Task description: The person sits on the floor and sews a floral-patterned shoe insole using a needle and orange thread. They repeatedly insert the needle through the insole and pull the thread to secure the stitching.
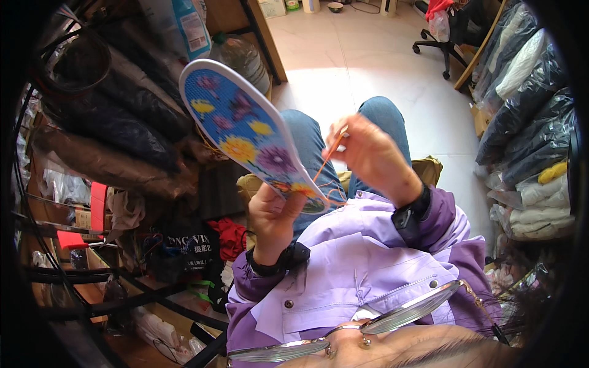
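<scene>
An embroidered shoe insole (pixel 251 138) with a white rim and purple and yellow flowers on blue stands tilted above my lap. My left hand (pixel 275 216) grips its lower, narrower end, thumb on the patterned face. Orange thread (pixel 327 158) runs up from that end to my right hand (pixel 363 149), which pinches it between thumb and fingers; the hand is slightly blurred, and whether a needle is in it I cannot tell. Loose orange thread ends curl beside the insole's lower edge. Its back face is hidden.
Plastic-wrapped fabric rolls (pixel 106 101) are stacked at the left, and more wrapped bundles (pixel 529 124) at the right. A large clear bottle (pixel 241 60) stands behind the insole. Black rack bars (pixel 152 294) cross the lower left. A wheeled chair (pixel 444 46) is on the tiled floor farther off.
</scene>
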Demonstrator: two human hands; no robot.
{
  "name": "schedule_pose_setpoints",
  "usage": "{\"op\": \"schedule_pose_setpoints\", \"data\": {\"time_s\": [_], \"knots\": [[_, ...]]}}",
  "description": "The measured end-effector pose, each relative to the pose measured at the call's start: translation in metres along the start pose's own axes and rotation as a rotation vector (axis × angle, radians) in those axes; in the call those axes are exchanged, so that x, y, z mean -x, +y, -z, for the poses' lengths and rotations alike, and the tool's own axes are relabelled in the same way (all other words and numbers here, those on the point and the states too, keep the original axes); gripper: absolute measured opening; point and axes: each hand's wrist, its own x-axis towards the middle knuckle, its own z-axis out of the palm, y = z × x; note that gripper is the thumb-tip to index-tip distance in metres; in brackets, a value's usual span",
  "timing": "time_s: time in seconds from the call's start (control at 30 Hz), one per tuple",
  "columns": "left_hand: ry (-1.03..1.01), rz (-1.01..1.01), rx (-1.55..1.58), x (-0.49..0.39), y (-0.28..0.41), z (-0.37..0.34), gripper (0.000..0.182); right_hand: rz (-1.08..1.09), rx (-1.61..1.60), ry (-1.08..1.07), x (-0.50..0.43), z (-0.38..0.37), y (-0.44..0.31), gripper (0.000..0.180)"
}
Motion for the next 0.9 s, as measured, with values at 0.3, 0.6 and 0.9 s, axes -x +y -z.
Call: {"op": "schedule_pose_setpoints", "data": {"time_s": [0.3,0.6,0.9], "knots": [[0.505,0.071,0.402,-0.025,0.021,0.091,0.020,0.491,0.536,0.264,0.023,0.081,-0.096,0.014],[0.630,-0.010,0.220,-0.019,0.042,0.079,0.014,0.710,1.169,0.739,0.032,0.130,-0.106,0.009],[0.112,0.288,0.064,-0.009,0.034,-0.020,0.022,0.354,1.142,-0.162,0.027,0.000,0.001,0.008]]}}
